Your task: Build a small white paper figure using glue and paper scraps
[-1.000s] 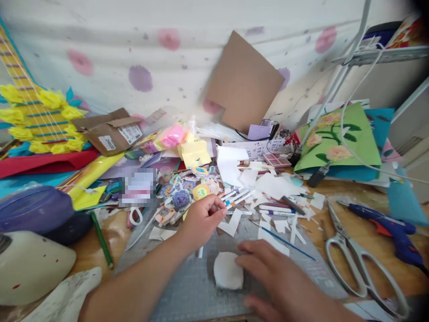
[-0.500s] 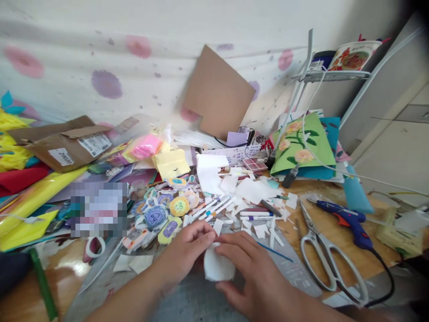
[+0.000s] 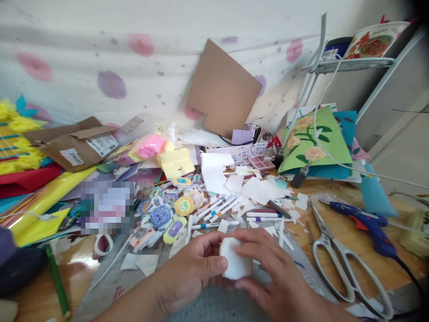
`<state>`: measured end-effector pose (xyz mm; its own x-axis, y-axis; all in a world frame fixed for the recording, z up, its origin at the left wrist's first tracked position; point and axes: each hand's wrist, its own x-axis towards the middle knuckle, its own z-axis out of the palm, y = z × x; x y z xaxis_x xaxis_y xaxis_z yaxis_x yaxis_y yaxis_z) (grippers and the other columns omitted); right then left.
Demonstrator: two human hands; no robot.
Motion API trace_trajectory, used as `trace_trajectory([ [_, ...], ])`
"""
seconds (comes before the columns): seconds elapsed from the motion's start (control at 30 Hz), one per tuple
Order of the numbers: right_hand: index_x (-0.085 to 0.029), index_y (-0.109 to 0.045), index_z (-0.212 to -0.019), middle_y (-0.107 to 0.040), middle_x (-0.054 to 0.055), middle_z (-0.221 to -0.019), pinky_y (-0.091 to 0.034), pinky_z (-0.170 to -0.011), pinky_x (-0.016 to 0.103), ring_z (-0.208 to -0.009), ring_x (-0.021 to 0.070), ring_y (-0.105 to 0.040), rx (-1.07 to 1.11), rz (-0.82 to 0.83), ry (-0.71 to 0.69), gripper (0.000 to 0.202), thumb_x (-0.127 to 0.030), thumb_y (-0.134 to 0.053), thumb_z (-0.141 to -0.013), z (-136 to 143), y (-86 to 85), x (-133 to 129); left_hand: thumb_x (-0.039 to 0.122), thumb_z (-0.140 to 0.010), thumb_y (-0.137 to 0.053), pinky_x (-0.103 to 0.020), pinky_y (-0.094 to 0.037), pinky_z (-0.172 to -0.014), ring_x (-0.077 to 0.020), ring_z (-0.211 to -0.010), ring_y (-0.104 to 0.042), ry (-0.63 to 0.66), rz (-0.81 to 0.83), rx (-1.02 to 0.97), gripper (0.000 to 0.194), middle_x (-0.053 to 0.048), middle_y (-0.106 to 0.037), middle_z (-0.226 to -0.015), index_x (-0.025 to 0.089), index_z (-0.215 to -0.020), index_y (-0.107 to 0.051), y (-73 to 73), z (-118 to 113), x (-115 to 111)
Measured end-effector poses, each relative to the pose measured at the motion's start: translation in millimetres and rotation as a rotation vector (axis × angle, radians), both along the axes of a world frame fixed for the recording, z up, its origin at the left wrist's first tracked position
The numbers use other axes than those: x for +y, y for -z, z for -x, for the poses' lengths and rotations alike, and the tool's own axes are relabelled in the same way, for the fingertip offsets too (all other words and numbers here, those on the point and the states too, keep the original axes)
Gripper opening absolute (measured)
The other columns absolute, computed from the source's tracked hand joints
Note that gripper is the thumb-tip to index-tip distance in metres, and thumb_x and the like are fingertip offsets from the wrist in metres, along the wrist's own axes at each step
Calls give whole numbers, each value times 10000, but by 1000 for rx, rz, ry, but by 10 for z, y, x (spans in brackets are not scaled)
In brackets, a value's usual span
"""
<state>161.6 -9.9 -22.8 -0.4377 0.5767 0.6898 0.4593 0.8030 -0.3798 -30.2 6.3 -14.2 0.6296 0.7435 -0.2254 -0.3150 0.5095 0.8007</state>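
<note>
Both hands meet near the middle of the cluttered wooden tabletop, over a grey cutting mat. Between them is a small rounded piece of white paper, lifted just above the mat. The left hand pinches its left edge, thumb lying across the near side and fingers curled behind. The right hand closes its grip on the right edge, fingers arched over the top and thumb below.

Just beyond the hands lie white paper scraps and a loose row of white marker pens. To the left of those sits a cluster of round coloured paper cut-outs. To the right, large steel scissors lie open on the wood, with a blue glue gun just beyond them. A brown cardboard sheet leans against the flowered cloth at the far side.
</note>
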Motion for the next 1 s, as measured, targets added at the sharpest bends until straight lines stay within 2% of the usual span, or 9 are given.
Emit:
trace_trajectory([
  [0.1,-200,-534,-1032,-618,93,-1113,-498,-885,334,-1056,202,-559,8,-48,44,221,-135,-561,-823,-7,-6,-10,352,-634,-780,-273,-492,-636,-154,-732,-585,-34,-31,30,386,-38,-616,-821,138,-916,-624,17,-11,-20],
  [0.2,-186,-577,-998,-663,83,-1059,-506,-890,326,-1035,203,-571,-105,-193,22,145,-142,-518,-872,-42,-41,-21,344,-632,-769,-266,-460,-622,-140,-671,-546,-43,-171,192,326,-5,-589,-724,139,-834,-617,40,-36,-42],
  [0.33,-190,-617,-1052,-707,56,-1015,-479,-950,358,-1072,214,-576,-265,-363,-24,197,-180,-478,-912,-107,-82,-54,230,-736,-653,-233,-399,-603,-143,-663,-545,-88,-563,573,96,1,-615,-689,149,-786,-659,13,-66,-82],
  [0.4,-192,-597,-1088,-696,71,-1033,-460,-975,366,-1112,218,-562,-243,-369,-13,215,-194,-543,-880,-128,-80,-72,172,-758,-602,-239,-411,-623,-157,-677,-587,-117,-753,693,114,-11,-670,-716,168,-826,-693,-8,-57,-90],
  [0.5,-161,-546,-1143,-658,120,-1084,-478,-953,334,-1090,221,-576,-173,-273,36,327,-259,-612,-838,-152,-77,-81,94,-741,-575,-252,-446,-722,-186,-785,-656,-130,-916,756,273,-32,-735,-858,204,-953,-708,-15,-20,-85],
  [0.6,-166,-525,-1165,-658,112,-1024,-528,-848,293,-984,210,-616,-133,-156,78,355,-309,-596,-848,-178,-99,-59,66,-736,-560,-256,-452,-792,-198,-879,-669,-127,-998,777,348,-45,-739,-954,215,-1017,-698,1,4,-77],
  [0.83,-218,-572,-953,-610,32,-817,-501,-632,238,-737,150,-600,-49,135,-32,139,-159,-592,-829,-158,-72,1,164,-762,-605,-238,-448,-764,-189,-845,-660,-63,-1039,801,243,-55,-729,-915,185,-988,-693,16,-25,-67],
  [0.93,-215,-582,-928,-613,22,-785,-480,-616,231,-718,144,-592,13,215,-60,92,-188,-594,-841,-141,-71,-4,260,-770,-619,-232,-445,-694,-182,-764,-655,-40,-1005,803,185,-47,-726,-835,172,-915,-693,14,-24,-70],
  [1.0,-213,-576,-967,-629,30,-804,-490,-633,241,-732,153,-601,13,219,-81,132,-221,-606,-839,-177,-97,-10,259,-765,-600,-234,-432,-639,-177,-696,-643,-24,-1026,815,173,-44,-717,-761,158,-874,-688,10,-16,-78],
])
